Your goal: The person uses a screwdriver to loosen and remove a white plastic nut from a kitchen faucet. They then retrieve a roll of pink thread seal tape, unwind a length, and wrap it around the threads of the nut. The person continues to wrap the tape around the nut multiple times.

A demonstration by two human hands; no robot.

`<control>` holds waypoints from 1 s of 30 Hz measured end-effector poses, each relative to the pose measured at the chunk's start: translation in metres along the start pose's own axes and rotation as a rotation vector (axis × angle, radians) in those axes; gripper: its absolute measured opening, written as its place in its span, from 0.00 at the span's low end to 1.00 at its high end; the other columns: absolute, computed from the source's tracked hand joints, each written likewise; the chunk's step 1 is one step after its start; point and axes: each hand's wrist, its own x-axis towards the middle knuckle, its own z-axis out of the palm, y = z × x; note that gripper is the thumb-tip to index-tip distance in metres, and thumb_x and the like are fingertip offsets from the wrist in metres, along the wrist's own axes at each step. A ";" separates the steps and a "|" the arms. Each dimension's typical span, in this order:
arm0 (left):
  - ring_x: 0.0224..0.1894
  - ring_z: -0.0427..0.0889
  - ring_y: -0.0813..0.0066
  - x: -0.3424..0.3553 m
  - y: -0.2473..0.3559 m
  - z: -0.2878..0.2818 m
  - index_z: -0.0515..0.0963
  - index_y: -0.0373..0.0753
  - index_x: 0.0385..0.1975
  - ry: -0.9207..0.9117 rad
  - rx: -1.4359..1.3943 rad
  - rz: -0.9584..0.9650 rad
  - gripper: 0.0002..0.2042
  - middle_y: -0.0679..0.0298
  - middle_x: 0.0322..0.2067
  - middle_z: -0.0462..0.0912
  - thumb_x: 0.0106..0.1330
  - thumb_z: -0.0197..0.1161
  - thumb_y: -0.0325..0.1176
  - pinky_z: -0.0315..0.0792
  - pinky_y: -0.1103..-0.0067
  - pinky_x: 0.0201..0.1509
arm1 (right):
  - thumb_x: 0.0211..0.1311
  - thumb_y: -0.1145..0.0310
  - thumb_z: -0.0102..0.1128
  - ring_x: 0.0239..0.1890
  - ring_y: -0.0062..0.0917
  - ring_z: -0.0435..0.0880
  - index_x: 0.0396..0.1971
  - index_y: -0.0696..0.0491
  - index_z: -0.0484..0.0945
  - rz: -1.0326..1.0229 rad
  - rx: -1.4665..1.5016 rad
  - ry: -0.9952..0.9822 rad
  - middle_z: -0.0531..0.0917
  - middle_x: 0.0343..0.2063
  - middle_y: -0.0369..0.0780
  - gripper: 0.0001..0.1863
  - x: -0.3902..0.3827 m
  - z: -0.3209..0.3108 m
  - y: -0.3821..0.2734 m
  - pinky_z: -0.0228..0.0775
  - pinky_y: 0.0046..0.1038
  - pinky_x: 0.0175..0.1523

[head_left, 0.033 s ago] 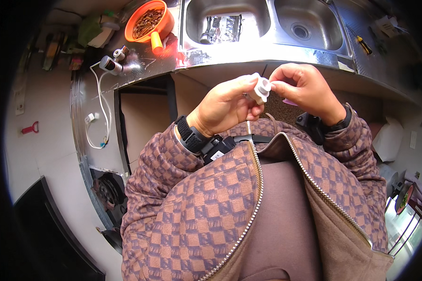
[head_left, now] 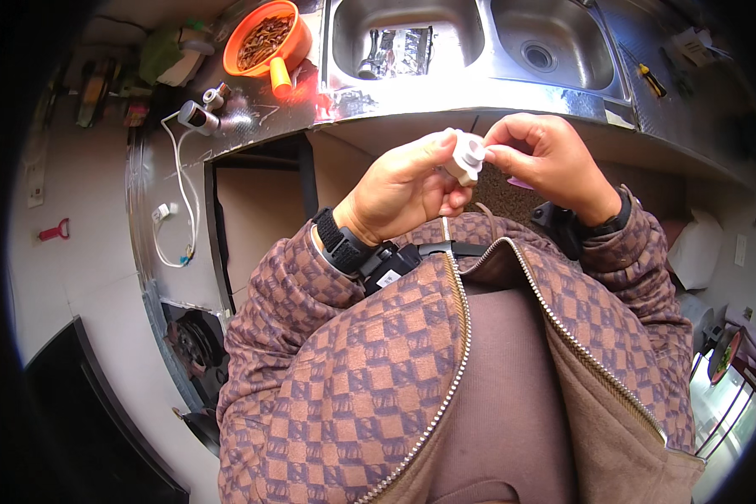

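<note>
In front of my body, above the zip of the jacket, my left hand (head_left: 403,181) is closed round a small white plastic fitting (head_left: 464,165). The fitting has a lobed rim and a round collar with a hole, which faces right. At the collar's edge, my right hand (head_left: 550,160) has thumb and forefinger pressed together. Whatever lies in that pinch is too small to make out. Below the right hand a bit of something pink (head_left: 519,182) shows; its kind is hidden.
Ahead is a double steel sink (head_left: 554,55), with a torch and a clear packet (head_left: 403,52) in its left basin. An orange pot (head_left: 301,38) of brown dried pieces stands left of it. A white cable (head_left: 179,160) lies along the left counter, and a yellow-black screwdriver (head_left: 649,80) at right.
The white fitting has turned slightly in my left hand, so its lobes sit differently. Both hands stay in nearly the same place.
</note>
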 end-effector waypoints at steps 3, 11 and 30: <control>0.29 0.71 0.77 0.000 0.002 -0.003 0.70 0.37 0.47 -0.087 -0.084 0.009 0.23 0.61 0.34 0.76 0.71 0.43 0.52 0.66 0.83 0.31 | 0.54 0.71 0.62 0.21 0.19 0.73 0.27 0.59 0.79 -0.113 -0.127 0.090 0.77 0.18 0.38 0.07 -0.003 -0.001 -0.005 0.65 0.22 0.27; 0.22 0.60 0.80 0.000 0.000 -0.001 0.68 0.40 0.49 -0.108 -0.075 -0.025 0.33 0.65 0.28 0.67 0.67 0.30 0.64 0.59 0.85 0.27 | 0.52 0.77 0.64 0.22 0.22 0.72 0.29 0.57 0.77 -0.451 -0.413 0.174 0.75 0.22 0.38 0.05 -0.008 -0.004 -0.018 0.63 0.21 0.27; 0.10 0.57 0.85 0.005 0.004 -0.006 0.73 0.27 0.44 -0.362 -0.196 -0.340 0.42 0.70 0.14 0.63 0.63 0.31 0.68 0.54 0.88 0.13 | 0.48 0.78 0.64 0.23 0.30 0.75 0.41 0.58 0.77 -0.704 -0.409 -0.017 0.75 0.23 0.40 0.17 0.000 -0.011 -0.027 0.66 0.26 0.27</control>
